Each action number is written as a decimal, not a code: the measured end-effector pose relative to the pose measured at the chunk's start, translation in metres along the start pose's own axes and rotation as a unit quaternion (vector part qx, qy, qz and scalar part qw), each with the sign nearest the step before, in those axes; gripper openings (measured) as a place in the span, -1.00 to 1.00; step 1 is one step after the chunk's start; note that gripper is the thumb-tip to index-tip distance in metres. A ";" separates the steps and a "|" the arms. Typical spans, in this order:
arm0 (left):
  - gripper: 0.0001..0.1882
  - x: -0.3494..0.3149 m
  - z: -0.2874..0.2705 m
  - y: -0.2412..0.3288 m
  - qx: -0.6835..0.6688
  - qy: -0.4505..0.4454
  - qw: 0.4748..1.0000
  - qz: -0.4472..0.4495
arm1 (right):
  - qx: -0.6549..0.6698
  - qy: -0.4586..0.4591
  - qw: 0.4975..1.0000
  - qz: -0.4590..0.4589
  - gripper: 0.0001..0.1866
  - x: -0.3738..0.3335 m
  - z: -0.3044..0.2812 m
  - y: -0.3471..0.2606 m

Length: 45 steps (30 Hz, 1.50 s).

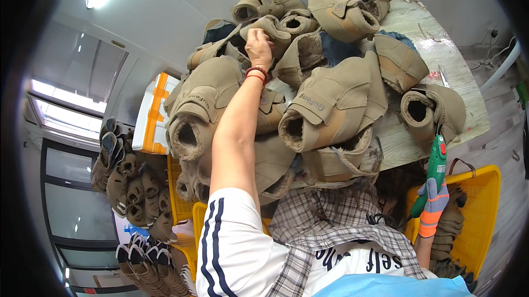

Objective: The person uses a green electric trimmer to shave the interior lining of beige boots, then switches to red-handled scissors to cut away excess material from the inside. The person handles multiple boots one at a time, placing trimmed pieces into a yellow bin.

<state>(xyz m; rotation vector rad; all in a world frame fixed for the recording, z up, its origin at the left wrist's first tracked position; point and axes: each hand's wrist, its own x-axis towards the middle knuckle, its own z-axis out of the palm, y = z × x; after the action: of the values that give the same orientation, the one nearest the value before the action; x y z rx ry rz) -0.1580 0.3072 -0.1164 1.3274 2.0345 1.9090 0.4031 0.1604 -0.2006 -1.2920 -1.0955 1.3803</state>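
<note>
My bare left hand (pixel 258 50), with red cords at the wrist, reaches to the far part of a heap on the table. Its fingers are closed on a khaki fleece-lined shoe upper (pixel 274 28). In a grey and orange glove, my right hand (pixel 432 200) grips a green handheld power tool (pixel 437 160) with a red front section. The tool points upward, its thin tip close to another khaki upper (pixel 447 110) at the table's right edge. Several more uppers (pixel 336 98) lie piled between my hands, some showing fleece openings.
Under the pile stands a worn table (pixel 453 60), with scissors (pixel 443 76) lying on its right part. A yellow crate (pixel 487 209) with stacked uppers sits at lower right. At left are a white box with orange tape (pixel 153 112) and several stacks of uppers (pixel 140 186).
</note>
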 end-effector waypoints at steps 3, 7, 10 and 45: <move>-0.91 0.007 -0.026 -0.010 0.222 0.041 0.974 0.009 | -0.003 0.001 1.000 0.003 -0.79 0.005 -0.005 0.012; -0.73 0.002 -0.052 -0.011 0.687 -0.266 0.662 0.139 | 0.011 0.003 1.000 0.010 -0.77 0.005 -0.003 0.010; -0.63 0.001 -0.059 0.001 0.795 -0.374 0.466 0.104 | -0.006 0.007 1.000 0.000 -0.76 0.005 -0.002 0.013; -0.80 0.033 -0.056 0.040 0.758 -0.504 0.366 0.193 | -0.007 0.019 1.000 0.004 -0.74 0.000 -0.014 0.019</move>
<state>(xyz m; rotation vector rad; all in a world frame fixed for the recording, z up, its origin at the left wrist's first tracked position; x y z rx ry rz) -0.1890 0.2774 -0.0532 2.0707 2.0643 -1.6302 0.4166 0.1577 -0.2202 -1.3292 -1.0772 1.3497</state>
